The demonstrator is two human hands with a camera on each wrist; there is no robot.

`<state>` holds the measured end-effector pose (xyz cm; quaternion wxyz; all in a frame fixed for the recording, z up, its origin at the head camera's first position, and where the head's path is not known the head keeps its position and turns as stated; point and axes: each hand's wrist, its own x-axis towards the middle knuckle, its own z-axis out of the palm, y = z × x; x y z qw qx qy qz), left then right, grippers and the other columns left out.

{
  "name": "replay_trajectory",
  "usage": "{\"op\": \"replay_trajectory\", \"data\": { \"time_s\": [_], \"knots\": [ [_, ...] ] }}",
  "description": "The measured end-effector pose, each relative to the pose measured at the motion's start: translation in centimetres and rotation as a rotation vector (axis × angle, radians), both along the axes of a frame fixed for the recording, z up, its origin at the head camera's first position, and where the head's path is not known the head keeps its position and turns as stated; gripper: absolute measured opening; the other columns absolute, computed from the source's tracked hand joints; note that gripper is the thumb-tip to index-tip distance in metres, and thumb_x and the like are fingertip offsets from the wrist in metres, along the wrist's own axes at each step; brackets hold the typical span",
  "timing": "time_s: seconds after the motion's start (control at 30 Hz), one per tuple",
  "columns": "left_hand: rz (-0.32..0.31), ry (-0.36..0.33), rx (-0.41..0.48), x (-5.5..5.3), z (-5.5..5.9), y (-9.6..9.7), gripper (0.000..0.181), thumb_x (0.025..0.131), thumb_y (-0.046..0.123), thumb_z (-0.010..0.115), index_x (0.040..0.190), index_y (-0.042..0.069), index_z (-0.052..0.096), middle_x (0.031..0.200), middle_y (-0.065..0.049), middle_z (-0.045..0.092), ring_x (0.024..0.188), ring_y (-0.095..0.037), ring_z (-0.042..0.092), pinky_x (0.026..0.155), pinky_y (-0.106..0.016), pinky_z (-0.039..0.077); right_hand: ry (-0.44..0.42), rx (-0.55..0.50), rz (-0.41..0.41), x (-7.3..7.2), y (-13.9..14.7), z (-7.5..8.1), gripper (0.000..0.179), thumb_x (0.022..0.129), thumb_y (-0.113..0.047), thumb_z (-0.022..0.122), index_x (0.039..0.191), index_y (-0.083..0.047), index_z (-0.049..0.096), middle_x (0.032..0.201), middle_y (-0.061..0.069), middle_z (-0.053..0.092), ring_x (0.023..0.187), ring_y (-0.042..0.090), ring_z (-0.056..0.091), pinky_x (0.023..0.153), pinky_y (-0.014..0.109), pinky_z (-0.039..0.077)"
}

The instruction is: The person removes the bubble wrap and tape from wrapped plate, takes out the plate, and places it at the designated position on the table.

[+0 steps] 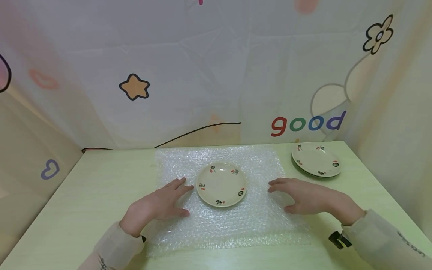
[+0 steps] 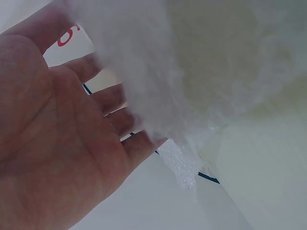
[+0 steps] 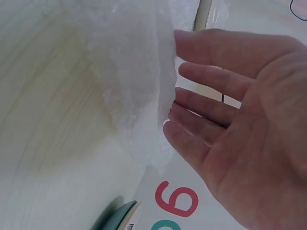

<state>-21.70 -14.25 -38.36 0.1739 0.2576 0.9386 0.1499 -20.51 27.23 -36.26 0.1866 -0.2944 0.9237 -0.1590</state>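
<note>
A round cream plate (image 1: pixel 221 184) with small dark and red motifs around its rim lies face up on a sheet of clear bubble wrap (image 1: pixel 236 227). To its left is the left hand (image 1: pixel 158 204), thumb and fingers spread, fingertips close to the rim. The right hand (image 1: pixel 308 195) is over the sheet's right edge, farther from the plate, with its fingers pointing inward and apart from the thumb. Both wrist views show bubble wrap (image 2: pixel 144 62) just past the fingertips and nothing in either palm.
Another small stack of matching plates (image 1: pixel 316 159) sits at the table's back right corner. The pale green table (image 1: pixel 84 202) ends against a printed curtain (image 1: pixel 202 82) at the back and sides.
</note>
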Motion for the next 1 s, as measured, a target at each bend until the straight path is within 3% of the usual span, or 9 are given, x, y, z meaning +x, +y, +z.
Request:
{"op": "replay_trajectory", "data": {
  "time_s": [0.3,0.57,1.0],
  "knots": [
    [-0.007,0.001,-0.005,0.0,-0.1,0.1,0.076,0.094,0.033,0.077,0.157,0.007,0.041,0.166,-0.023,0.022,0.152,-0.044,0.019,0.118,-0.061,0.025,-0.078,-0.018,0.068,0.5,0.2,-0.3,0.069,0.09,-0.015,0.077,0.153,-0.012,0.049,0.166,0.013,0.027,0.151,0.038,0.026,0.117,0.06,0.027],
    [-0.009,0.0,-0.015,-0.1,-0.2,0.0,0.076,0.094,0.033,0.077,0.157,0.007,0.041,0.166,-0.024,0.022,0.152,-0.044,0.019,0.118,-0.061,0.024,-0.136,-0.034,0.054,0.5,0.2,-0.9,0.085,0.087,-0.022,0.082,0.16,-0.017,0.039,0.17,0.01,0.019,0.154,0.036,0.019,0.118,0.061,0.025],
    [-0.007,-0.002,-0.063,0.2,0.0,0.3,0.076,0.097,0.035,0.072,0.159,0.007,0.037,0.167,-0.024,0.018,0.153,-0.045,0.014,0.119,-0.064,0.017,-0.143,-0.009,0.058,0.9,0.0,-1.4,0.088,0.09,-0.02,0.078,0.164,-0.018,0.03,0.171,0.009,0.009,0.155,0.034,0.012,0.118,0.06,0.025]
  ]
}}
